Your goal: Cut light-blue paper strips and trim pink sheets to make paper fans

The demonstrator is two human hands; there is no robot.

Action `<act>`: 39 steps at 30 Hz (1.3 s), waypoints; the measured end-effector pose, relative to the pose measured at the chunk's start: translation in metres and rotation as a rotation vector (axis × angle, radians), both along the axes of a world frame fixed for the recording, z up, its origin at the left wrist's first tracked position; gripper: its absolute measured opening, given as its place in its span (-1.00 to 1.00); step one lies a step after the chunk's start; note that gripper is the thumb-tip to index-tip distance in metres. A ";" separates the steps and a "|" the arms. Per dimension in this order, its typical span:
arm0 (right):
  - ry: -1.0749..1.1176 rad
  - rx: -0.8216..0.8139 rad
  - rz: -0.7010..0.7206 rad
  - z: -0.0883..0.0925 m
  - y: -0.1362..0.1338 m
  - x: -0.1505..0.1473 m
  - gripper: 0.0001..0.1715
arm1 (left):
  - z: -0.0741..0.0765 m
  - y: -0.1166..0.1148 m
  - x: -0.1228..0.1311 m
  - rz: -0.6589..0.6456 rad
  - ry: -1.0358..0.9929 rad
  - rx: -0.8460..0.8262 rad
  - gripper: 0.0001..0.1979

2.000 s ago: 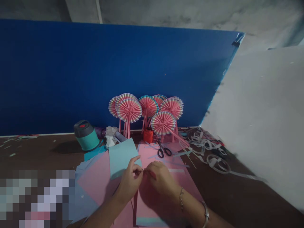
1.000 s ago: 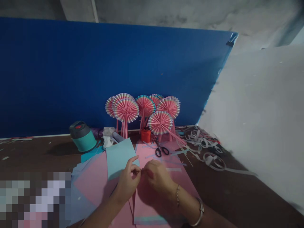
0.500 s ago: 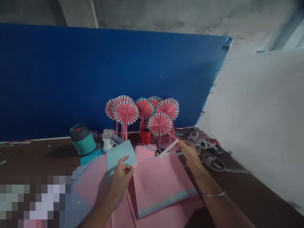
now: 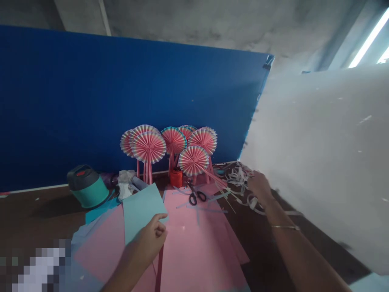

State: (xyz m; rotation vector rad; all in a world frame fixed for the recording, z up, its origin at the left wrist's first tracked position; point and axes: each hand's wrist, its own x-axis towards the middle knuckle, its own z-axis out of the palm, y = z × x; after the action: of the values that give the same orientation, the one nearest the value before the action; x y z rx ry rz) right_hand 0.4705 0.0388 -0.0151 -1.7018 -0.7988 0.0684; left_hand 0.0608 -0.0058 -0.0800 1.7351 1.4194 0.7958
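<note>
My left hand (image 4: 152, 235) hovers over the paper with its fingers loosely bent and the index finger apart. Nothing shows in it. It is nearest to a pale blue sheet (image 4: 141, 211) and the edge of the pink paper (image 4: 200, 247). My right hand (image 4: 259, 187) is stretched out to the far right, at a tangle of white paper strips (image 4: 238, 176). Its fingers point away and are partly hidden, so I cannot make out what they hold. Black-handled scissors (image 4: 197, 196) lie on the pink paper among thin blue strips.
Several pink folded-paper fans (image 4: 148, 148) stand against a blue board (image 4: 121, 89). A small red object (image 4: 176, 178) stands below them. On the left is a teal container (image 4: 89, 188) with a dark lid. A white panel (image 4: 319, 142) borders the right side.
My right hand has moved from above the pink sheet to the strip pile on the right; the white strip between its fingers no longer shows. The pink sheet's raised edge is gone, uncovering the scissors.
</note>
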 end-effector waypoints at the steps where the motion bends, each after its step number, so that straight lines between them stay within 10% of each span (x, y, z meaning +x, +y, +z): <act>1: -0.047 -0.021 -0.008 -0.001 -0.001 -0.008 -0.78 | -0.003 0.001 0.000 -0.014 0.017 0.002 -0.59; 9: -0.545 -0.570 0.906 -0.021 -0.013 -0.104 -0.82 | -0.011 0.000 -0.005 -0.085 0.133 0.042 -0.56; 17: -0.784 -0.564 0.832 -0.030 -0.008 -0.149 -0.79 | 0.002 -0.007 0.001 -0.200 0.335 0.210 -0.52; 30: -0.538 -0.340 0.871 -0.034 0.039 -0.198 -0.86 | 0.013 -0.016 0.007 -0.328 0.276 0.344 -0.71; 39: 0.061 -0.455 1.514 -0.006 -0.014 -0.190 -0.95 | 0.032 -0.006 -0.001 0.127 -0.261 -0.002 -0.58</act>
State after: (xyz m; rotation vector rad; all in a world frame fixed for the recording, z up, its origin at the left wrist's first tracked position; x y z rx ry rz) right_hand 0.2810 0.0244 -0.0213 -1.0870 -1.9459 1.3903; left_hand 0.0593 -0.0118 -0.0483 1.4884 1.3599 1.0480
